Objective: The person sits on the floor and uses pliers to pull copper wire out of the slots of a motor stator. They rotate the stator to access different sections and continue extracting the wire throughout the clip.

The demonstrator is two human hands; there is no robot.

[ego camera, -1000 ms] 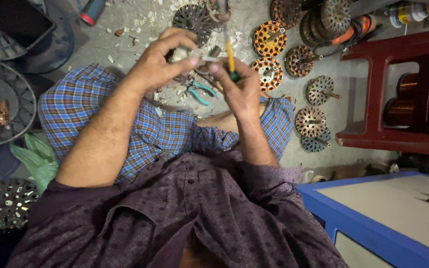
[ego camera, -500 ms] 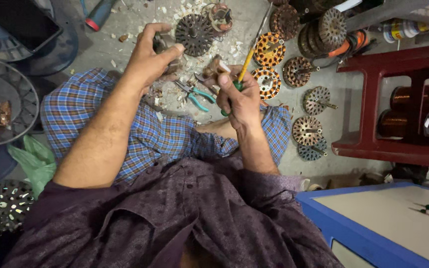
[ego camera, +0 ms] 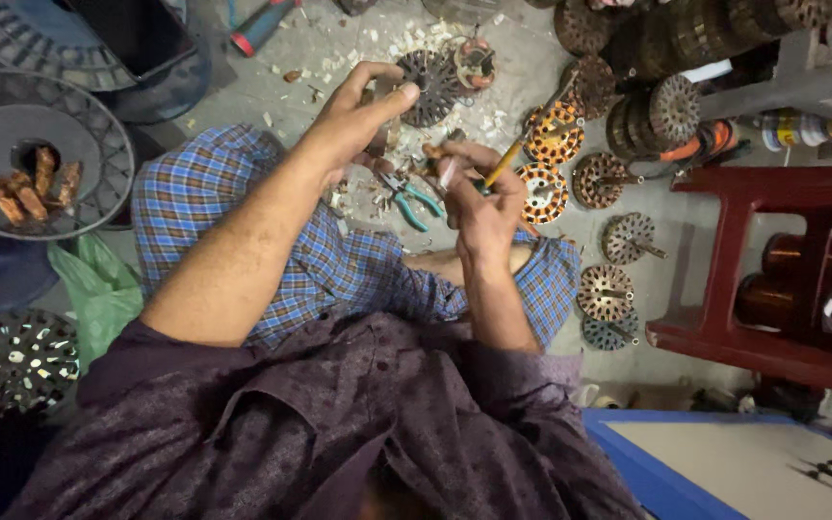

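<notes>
The person sits on the floor (ego camera: pixel 329 43) with legs crossed under a blue checked cloth (ego camera: pixel 339 270). The left hand (ego camera: pixel 363 111) is raised above the knees; its thumb and fingers are curled and pinch a small dark piece (ego camera: pixel 377 143), but the piece is mostly hidden so I cannot tell what it is. The right hand (ego camera: pixel 483 193) is closed around a tool with a yellow handle (ego camera: pixel 505 162), which points up and to the right. The two hands are near each other, not touching. Just under them, on the cloth, lie pliers with green grips (ego camera: pixel 408 197). Beyond the left hand a dark round stator (ego camera: pixel 432 85) lies on the floor. To the right several round wound stators (ego camera: pixel 543 191) lie beside a red stool (ego camera: pixel 772 279)
</notes>
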